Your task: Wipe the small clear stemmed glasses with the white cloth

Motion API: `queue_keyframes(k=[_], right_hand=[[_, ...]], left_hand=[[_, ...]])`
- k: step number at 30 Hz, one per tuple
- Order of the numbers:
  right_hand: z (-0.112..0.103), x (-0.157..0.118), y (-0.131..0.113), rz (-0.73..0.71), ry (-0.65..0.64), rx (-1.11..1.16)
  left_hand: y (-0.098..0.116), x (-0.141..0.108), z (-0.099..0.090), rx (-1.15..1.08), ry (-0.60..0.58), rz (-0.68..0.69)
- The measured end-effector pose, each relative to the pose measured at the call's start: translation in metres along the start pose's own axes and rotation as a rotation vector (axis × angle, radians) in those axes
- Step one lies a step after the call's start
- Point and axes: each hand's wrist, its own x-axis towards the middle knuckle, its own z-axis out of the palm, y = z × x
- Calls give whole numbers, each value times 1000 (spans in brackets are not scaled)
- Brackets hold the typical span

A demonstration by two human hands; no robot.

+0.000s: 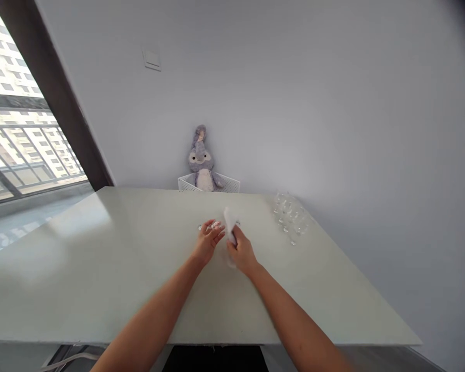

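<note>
Over the middle of the table, my left hand (206, 242) is closed around a small clear, shiny piece (214, 225), glass or plastic; its shape is mostly hidden by the fingers. My right hand (241, 251) grips a thin white cloth or tissue (229, 219), which stands up above the fingers and is partly smeared by motion. The two hands are close together, fingertips facing, with the cloth beside the clear piece. Whether cloth and piece touch, I cannot tell.
A cluster of several clear glass-like pieces (290, 213) lies at the table's back right. Behind the table's far edge, a grey plush toy (201, 160) sits in a white perforated basket (230, 184) by the wall. The white table (139, 248) ends just before my body.
</note>
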Motion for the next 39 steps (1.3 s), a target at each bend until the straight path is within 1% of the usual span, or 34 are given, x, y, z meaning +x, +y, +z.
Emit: queue_keyframes(k=[1,2,4,6,8,9,10,12,13,15,16,18,20,21,24,25,26,27,28,29,31,32,33,34,35,36,39], right_hand=[[2,-1,-2,6,-89,52],[2,-1,-3,44,-170,130],[-1,-1,-2,175,-334,349],[-5,0,1,285,-491,588],[-6,-1,5,340,-582,742],[-5,-1,7,360,-591,775],[-4,-1,9,377,-571,789],[1,0,13,420,-469,828],[2,1,15,453,-405,877],[3,5,19,532,-297,1028],[3,6,20,564,-265,1103],[3,7,21,574,-247,1170],[5,3,17,494,-269,1080],[8,0,15,432,-279,967],[18,-11,9,271,-276,577],[20,-13,8,247,-270,489],[21,-13,8,245,-259,448],[21,-12,10,264,-246,464],[20,-10,12,298,-235,529],[18,-7,15,338,-220,622],[12,0,20,412,-193,852],[10,1,22,429,-193,933],[10,2,23,429,-198,962],[10,1,23,413,-213,931],[12,-2,22,383,-233,841],[15,-6,21,338,-249,702],[25,-15,17,170,-243,201]], left_hand=[[0,-1,-2,20,9,17],[2,-1,-5,48,16,34],[5,-1,-9,140,3,48],[9,-2,-10,255,-71,19],[10,-3,-10,366,-154,-28],[11,-3,-9,421,-174,-47],[11,-3,-8,474,-174,-55],[14,-4,-7,557,-155,-43],[16,-5,-6,571,-174,-35],[22,-7,-4,538,-259,-5],[26,-8,-3,509,-306,18],[32,-10,0,479,-360,66],[34,-10,0,506,-348,74],[33,-9,-1,531,-328,57],[29,-5,-8,633,-220,-45],[27,-4,-10,667,-191,-81],[27,-4,-12,688,-178,-112],[27,-5,-12,692,-191,-136],[28,-6,-12,676,-228,-146],[29,-7,-11,648,-277,-139],[31,-9,-7,587,-362,-83],[32,-10,-5,570,-382,-46],[32,-10,-3,561,-380,-12],[31,-10,-2,562,-360,7],[30,-9,-3,570,-330,7],[28,-7,-4,585,-296,-11],[23,-4,-10,703,-209,-95]])
